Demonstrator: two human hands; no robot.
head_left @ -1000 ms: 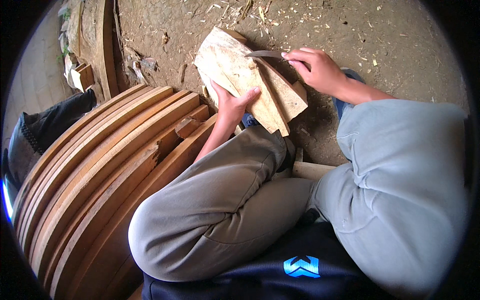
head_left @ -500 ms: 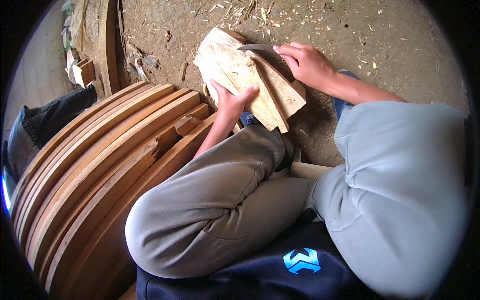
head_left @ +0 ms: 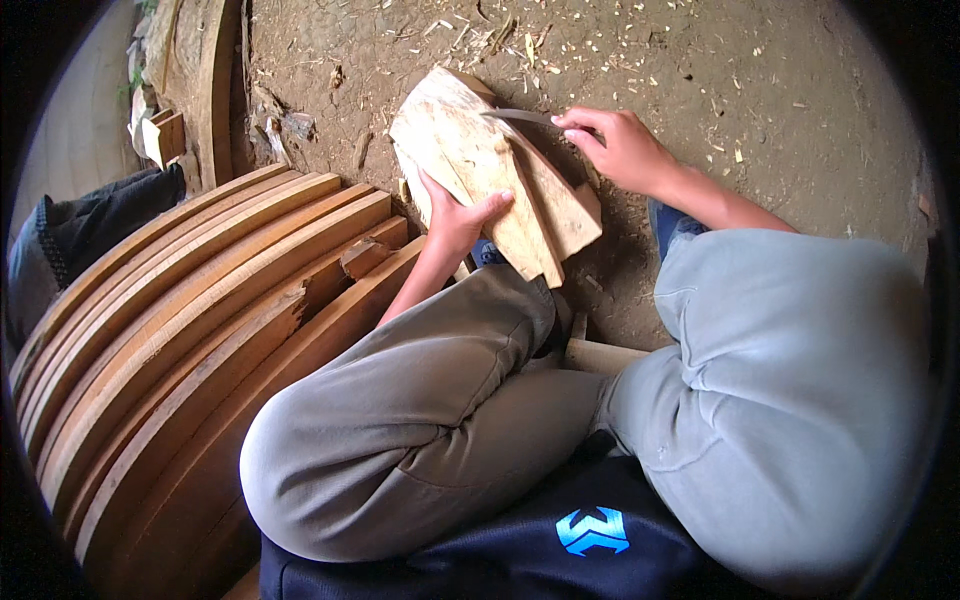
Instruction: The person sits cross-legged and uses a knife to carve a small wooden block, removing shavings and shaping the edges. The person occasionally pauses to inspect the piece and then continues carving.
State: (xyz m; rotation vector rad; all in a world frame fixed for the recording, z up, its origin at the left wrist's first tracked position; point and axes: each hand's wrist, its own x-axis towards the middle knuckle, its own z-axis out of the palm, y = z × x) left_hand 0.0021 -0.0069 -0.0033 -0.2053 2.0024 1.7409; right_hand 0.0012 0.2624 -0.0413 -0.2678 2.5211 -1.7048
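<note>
A pale, roughly shaped wooden block [head_left: 455, 140] with angled faces is tilted up in front of my legs. My left hand [head_left: 458, 215] is closed round its near left side, thumb lying on the upper face. Lower on the right, a thick wooden part [head_left: 562, 212] juts out under that face; whether it is a separate piece I cannot tell. In my right hand [head_left: 625, 150], fingers pinched together, is a thin curved knife [head_left: 515, 115]. Its blade points left and its tip lies at the block's upper face. The knife's handle is hidden by my fingers.
Several long boards [head_left: 210, 290] stand side by side at my left, with dark cloth [head_left: 95, 225] beyond them. A small wood block [head_left: 165, 138] and an upright plank [head_left: 217, 95] are at the far left. Wood chips [head_left: 530, 45] litter the dirt floor. My bent legs [head_left: 390, 410] fill the near side.
The whole view has shifted slightly, so the block and both hands appear a little lower. Both grips stay the same, and the blade remains at nearly the same spot on the block.
</note>
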